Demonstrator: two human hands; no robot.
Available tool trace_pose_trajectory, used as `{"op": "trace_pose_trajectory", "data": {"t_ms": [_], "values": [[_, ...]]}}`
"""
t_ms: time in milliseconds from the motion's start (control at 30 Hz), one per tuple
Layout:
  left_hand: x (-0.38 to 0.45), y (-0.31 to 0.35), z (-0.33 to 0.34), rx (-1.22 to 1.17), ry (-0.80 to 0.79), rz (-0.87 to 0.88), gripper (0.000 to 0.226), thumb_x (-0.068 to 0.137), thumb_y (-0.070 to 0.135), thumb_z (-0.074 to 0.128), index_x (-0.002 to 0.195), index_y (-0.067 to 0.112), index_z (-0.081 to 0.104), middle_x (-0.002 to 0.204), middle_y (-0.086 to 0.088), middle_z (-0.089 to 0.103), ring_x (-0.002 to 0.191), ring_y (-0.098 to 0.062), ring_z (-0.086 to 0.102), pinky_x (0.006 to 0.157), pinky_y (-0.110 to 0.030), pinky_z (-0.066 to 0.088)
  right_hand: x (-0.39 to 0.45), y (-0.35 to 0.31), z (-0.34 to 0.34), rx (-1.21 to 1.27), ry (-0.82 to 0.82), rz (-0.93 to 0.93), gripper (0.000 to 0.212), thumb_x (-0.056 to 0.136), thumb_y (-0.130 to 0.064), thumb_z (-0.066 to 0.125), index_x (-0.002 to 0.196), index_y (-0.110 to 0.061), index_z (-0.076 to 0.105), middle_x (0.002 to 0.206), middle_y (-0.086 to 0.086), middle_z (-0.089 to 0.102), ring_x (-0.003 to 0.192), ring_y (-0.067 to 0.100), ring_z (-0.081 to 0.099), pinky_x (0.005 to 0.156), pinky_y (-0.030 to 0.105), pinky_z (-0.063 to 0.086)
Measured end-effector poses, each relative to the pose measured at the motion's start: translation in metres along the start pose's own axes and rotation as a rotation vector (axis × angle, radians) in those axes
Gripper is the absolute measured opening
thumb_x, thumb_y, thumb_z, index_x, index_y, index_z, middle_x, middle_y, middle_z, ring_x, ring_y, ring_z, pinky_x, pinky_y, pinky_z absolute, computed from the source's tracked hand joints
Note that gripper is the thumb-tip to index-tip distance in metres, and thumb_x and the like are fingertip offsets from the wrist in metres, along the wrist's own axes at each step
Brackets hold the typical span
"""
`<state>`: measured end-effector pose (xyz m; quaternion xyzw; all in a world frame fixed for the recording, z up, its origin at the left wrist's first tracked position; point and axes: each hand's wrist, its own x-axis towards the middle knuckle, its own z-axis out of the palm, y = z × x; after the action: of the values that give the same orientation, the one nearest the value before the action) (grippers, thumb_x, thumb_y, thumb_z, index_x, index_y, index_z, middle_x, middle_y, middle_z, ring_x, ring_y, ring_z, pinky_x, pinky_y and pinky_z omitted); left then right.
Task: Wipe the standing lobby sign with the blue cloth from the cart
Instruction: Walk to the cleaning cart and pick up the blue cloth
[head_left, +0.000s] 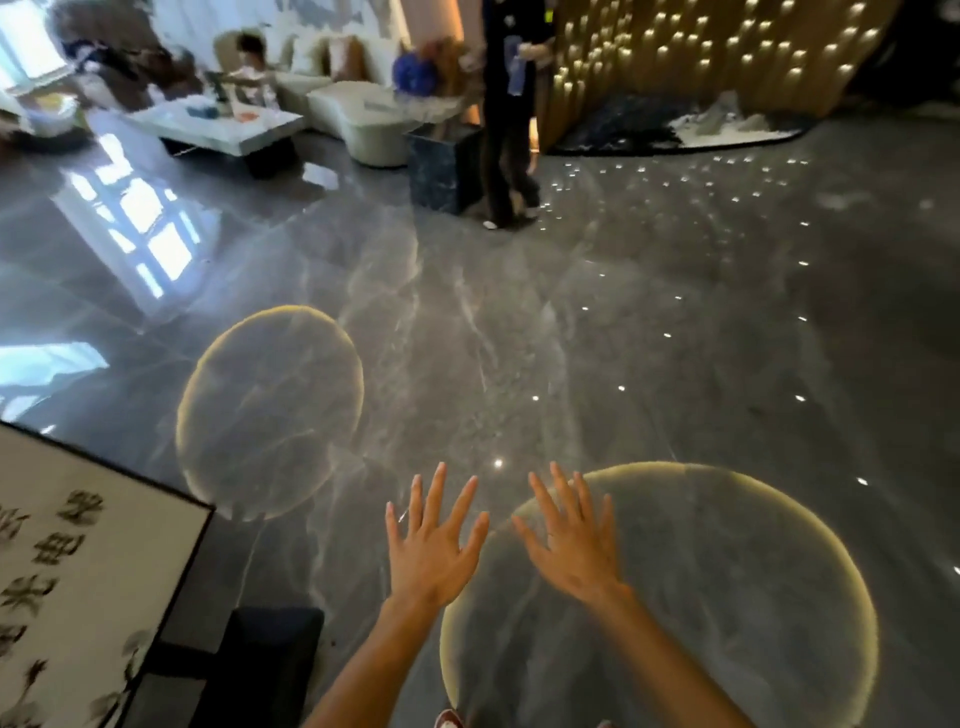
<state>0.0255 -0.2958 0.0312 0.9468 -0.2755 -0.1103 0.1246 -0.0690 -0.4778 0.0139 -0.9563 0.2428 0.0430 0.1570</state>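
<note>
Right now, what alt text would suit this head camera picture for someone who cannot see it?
Two empty hands, left hand and right hand, stretch out with fingers spread over a glossy grey marble floor. The white lobby sign with dark characters stands at lower left; no cloth or cart shows.

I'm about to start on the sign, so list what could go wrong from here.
1. Both the left hand and right hand are spread and hold nothing; no blue cloth or cart shows, so wiping may start bare-handed.
2. The glossy floor may be slippery.
3. The sign stands on a dark base near your feet; you might trip on it.
</note>
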Motion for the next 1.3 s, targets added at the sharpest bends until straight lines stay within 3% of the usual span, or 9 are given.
{"op": "trace_pose_trajectory", "data": {"t_ms": [267, 567, 733, 933, 1033, 1133, 1200, 1300], "values": [[0.011, 0.127, 0.055, 0.052, -0.046, 0.276, 0.056, 0.092, 0.077, 0.000, 0.143, 0.064, -0.019, 0.157, 0.018, -0.035, 0.147, -0.019, -0.031, 0.118, -0.058, -0.016, -0.057, 0.130, -0.031, -0.022, 0.071, 0.252, 0.079, 0.085, -0.080, 0.002, 0.155, -0.045, -0.009, 0.164, -0.010, -0.020, 0.150, 0.019, -0.023, 0.119, 0.060, -0.010], [-0.003, 0.286, 0.105, 0.081, -0.138, 0.488, 0.057, 0.093, 0.076, 0.004, 0.143, 0.064, -0.020, 0.159, 0.017, -0.032, 0.146, -0.017, -0.032, 0.117, -0.055, -0.018, -0.134, 0.267, -0.064, 0.053, 0.159, 0.472, 0.076, 0.086, -0.081, 0.000, 0.152, -0.048, -0.016, 0.162, -0.013, -0.026, 0.151, 0.020, -0.023, 0.116, 0.056, -0.020], [-0.027, 0.368, 0.132, 0.122, -0.163, 0.639, 0.058, 0.094, 0.073, 0.004, 0.143, 0.058, -0.023, 0.164, 0.010, -0.022, 0.150, -0.020, -0.022, 0.121, -0.058, -0.007, -0.192, 0.333, -0.072, 0.091, 0.187, 0.611, 0.075, 0.088, -0.080, 0.002, 0.153, -0.046, -0.015, 0.162, -0.012, -0.026, 0.150, 0.020, -0.024, 0.118, 0.059, -0.016], [-0.061, 0.460, 0.152, 0.194, -0.219, 0.825, 0.063, 0.095, 0.071, 0.006, 0.152, 0.053, -0.010, 0.164, 0.009, -0.023, 0.151, -0.022, -0.020, 0.121, -0.058, -0.004, -0.267, 0.390, -0.075, 0.129, 0.232, 0.821, 0.074, 0.086, -0.080, -0.002, 0.149, -0.048, -0.024, 0.159, -0.014, -0.033, 0.149, 0.019, -0.029, 0.117, 0.060, -0.017], [-0.079, 0.504, 0.162, 0.223, -0.243, 0.942, 0.065, 0.091, 0.073, -0.001, 0.151, 0.053, -0.014, 0.162, 0.010, -0.025, 0.151, -0.021, -0.022, 0.121, -0.058, -0.003, -0.302, 0.412, -0.077, 0.164, 0.280, 0.944, 0.071, 0.087, -0.079, 0.002, 0.143, -0.050, -0.032, 0.157, -0.017, -0.036, 0.148, 0.017, -0.031, 0.118, 0.058, -0.018], [-0.095, 0.545, 0.177, 0.226, -0.255, 1.047, 0.061, 0.094, 0.071, 0.006, 0.146, 0.054, -0.022, 0.162, 0.011, -0.027, 0.150, -0.020, -0.023, 0.121, -0.056, -0.005, -0.333, 0.431, -0.078, 0.195, 0.329, 1.056, 0.070, 0.089, -0.079, 0.005, 0.144, -0.052, -0.030, 0.157, -0.019, -0.035, 0.147, 0.015, -0.033, 0.118, 0.056, -0.020], [-0.105, 0.573, 0.187, 0.227, -0.265, 1.119, 0.061, 0.091, 0.074, -0.001, 0.145, 0.056, -0.024, 0.160, 0.013, -0.030, 0.150, -0.019, -0.023, 0.121, -0.056, -0.008, -0.351, 0.445, -0.079, 0.194, 0.346, 1.134, 0.071, 0.089, -0.078, 0.006, 0.145, -0.050, -0.027, 0.159, -0.018, -0.033, 0.147, 0.016, -0.033, 0.118, 0.056, -0.020], [-0.117, 0.614, 0.202, 0.226, -0.274, 1.221, 0.066, 0.086, 0.075, -0.009, 0.148, 0.056, -0.019, 0.162, 0.013, -0.026, 0.151, -0.020, -0.019, 0.121, -0.057, -0.006, -0.376, 0.468, -0.083, 0.193, 0.380, 1.248, 0.071, 0.089, -0.078, 0.006, 0.144, -0.049, -0.030, 0.161, -0.016, -0.028, 0.145, 0.015, -0.034, 0.119, 0.057, -0.017]]}}
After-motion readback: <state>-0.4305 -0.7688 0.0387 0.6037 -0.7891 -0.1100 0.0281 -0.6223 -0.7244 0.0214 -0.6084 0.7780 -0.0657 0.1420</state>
